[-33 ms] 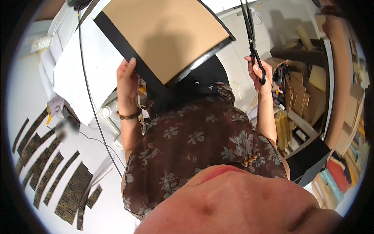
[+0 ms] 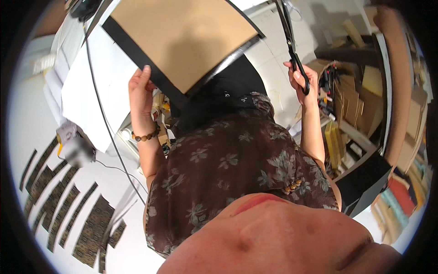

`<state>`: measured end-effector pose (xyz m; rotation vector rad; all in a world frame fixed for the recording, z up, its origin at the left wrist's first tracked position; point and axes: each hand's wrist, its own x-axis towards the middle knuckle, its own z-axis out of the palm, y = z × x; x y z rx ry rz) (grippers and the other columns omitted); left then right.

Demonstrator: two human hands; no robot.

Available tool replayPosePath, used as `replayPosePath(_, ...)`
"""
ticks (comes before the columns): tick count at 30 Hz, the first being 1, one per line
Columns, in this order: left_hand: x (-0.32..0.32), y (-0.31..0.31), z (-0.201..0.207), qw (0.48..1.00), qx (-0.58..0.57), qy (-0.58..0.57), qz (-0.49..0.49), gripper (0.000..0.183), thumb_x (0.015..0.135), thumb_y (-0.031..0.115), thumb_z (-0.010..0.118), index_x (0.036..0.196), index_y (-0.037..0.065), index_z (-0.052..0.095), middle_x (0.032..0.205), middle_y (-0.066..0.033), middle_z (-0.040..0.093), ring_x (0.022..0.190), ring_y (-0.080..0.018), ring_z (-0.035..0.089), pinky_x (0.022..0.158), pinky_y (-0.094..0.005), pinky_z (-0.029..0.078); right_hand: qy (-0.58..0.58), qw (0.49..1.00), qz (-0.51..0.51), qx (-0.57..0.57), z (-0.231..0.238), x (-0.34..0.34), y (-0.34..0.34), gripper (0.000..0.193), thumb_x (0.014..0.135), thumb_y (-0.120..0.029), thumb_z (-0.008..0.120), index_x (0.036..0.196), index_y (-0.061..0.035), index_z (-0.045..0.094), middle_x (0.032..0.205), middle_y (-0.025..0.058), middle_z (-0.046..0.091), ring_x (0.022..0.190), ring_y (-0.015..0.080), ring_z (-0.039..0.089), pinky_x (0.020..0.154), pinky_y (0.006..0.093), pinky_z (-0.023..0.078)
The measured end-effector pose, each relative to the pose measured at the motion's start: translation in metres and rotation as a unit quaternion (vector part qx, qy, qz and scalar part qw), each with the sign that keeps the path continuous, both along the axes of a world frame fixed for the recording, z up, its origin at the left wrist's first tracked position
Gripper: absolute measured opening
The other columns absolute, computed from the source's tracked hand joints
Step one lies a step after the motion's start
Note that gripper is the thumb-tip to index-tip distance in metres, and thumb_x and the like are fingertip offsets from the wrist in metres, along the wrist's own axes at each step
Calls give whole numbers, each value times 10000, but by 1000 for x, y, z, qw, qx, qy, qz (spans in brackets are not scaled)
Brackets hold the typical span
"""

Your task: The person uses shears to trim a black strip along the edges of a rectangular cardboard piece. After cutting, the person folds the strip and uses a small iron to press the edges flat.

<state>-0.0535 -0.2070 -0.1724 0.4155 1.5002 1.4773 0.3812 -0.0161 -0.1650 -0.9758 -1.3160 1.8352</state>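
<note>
My left hand (image 2: 142, 86) pinches the black border of a flat tan board (image 2: 182, 41) at its lower left side, thumb on top. Black material shows along the board's edges, and the near right strip looks glossy. To the right of the board, apart from it, my right hand (image 2: 303, 82) grips black-handled scissors (image 2: 290, 44) by their loops. The blades point away from me, close together, and the tips run off the top of the view. A shadow falls across the tan face.
White sheet material (image 2: 93, 82) lies left of the board, crossed by a dark cable (image 2: 101, 107). Several dark patterned strips (image 2: 93, 228) are spread at lower left, near a small boxy device (image 2: 68, 137). Shelving at right holds cardboard offcuts (image 2: 349, 102) and yellow blocks (image 2: 333, 141).
The board and my left hand have shifted slightly left and away from me. My right hand and the scissors have moved a little left and up. Both grips stay the same.
</note>
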Motion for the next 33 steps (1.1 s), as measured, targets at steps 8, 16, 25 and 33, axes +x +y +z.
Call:
replayPosePath(8, 33, 54, 101, 843, -81, 529, 54, 325, 931, 224, 713, 717, -8, 637, 616, -38, 629, 586, -73, 598, 562, -216, 478, 79, 995, -19, -57, -16, 8, -34, 513, 848, -321, 747, 1121, 103, 653, 639, -32, 504, 495, 32, 388, 470, 205, 249)
replayPosePath(16, 111, 199, 105, 659, 175, 638, -356, 278, 780, 75, 758, 1048, 77, 683, 1082, -67, 668, 983, -284, 613, 836, -357, 498, 130, 970, 53, -199, -15, 14, -61, 453, 829, -276, 738, 1049, 115, 673, 608, -20, 543, 467, 51, 433, 480, 205, 313)
replayPosePath(25, 103, 239, 75, 640, 193, 559, -490, 418, 704, -94, 668, 1096, 50, 689, 1183, -67, 652, 1142, -261, 511, 987, -358, 425, 71, 965, 103, -229, -31, 21, -47, 448, 792, -355, 801, 1060, -3, 727, 620, -38, 585, 470, 19, 440, 433, 190, 272)
replayPosePath(33, 100, 239, 61, 676, 193, 505, -501, 399, 697, -121, 679, 1062, 40, 689, 1133, -56, 662, 1126, -248, 504, 966, -337, 419, 90, 965, 95, -228, -27, 16, -31, 379, 822, -286, 787, 1039, 19, 724, 612, -27, 583, 441, 20, 426, 425, 180, 287)
